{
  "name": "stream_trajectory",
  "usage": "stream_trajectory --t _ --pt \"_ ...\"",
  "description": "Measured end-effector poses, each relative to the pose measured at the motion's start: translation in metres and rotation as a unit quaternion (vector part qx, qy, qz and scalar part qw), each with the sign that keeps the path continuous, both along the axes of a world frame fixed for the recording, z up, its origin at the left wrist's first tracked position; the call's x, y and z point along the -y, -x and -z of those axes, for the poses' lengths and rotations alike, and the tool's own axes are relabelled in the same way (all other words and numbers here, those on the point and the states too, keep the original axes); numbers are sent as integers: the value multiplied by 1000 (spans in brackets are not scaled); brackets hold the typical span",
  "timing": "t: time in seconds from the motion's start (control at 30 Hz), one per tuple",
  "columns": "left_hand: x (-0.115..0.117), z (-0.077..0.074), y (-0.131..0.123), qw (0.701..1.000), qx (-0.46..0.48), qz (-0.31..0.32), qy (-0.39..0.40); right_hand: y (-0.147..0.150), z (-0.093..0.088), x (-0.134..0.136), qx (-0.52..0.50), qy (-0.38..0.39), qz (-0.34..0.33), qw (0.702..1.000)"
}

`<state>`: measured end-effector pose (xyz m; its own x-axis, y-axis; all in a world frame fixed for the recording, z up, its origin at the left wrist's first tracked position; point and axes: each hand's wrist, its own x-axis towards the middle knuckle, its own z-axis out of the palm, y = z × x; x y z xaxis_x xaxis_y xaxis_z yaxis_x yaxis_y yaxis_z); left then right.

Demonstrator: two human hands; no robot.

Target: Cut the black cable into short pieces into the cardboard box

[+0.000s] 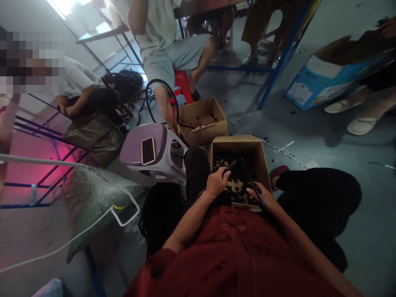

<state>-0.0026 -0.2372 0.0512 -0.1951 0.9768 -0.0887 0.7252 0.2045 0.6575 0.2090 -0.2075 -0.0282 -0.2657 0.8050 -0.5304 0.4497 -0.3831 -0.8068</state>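
Observation:
An open cardboard box [266, 169] stands between my knees, with many small black pieces scattered over its bottom. Above it, a dark cable-like strip [250, 171] is bent at the top, one side running to each hand. My left hand [218, 181] is closed on one side of this strip, over the box's left part. The fingers of my right hand [260, 194] are wrapped round the other side, near the box's right wall. The strip's far ends are hidden by my arms and clothes.
A purple-topped stool [133, 142] with a phone [148, 151] on it stands left. Another cardboard box [213, 134] lies ahead, near a seated person [161, 53]. Sacks [95, 198] are at left; a blue box [321, 82] is back right.

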Motion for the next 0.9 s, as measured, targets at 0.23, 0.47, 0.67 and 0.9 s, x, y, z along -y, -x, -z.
stream_trajectory --t 0.23,0.47,0.67,0.9 --pt "-9 15 6 995 90 -8 -38 -2 -10 8 -135 58 23 989" --pt "-16 22 8 978 199 -21 -54 -7 -25 9 -62 -4 -72 995" --pt "-17 25 6 979 197 -6 -51 -7 -34 15 -27 -42 -102 994" --pt "-19 37 7 980 196 6 -42 -8 -37 14 34 -75 -123 989"
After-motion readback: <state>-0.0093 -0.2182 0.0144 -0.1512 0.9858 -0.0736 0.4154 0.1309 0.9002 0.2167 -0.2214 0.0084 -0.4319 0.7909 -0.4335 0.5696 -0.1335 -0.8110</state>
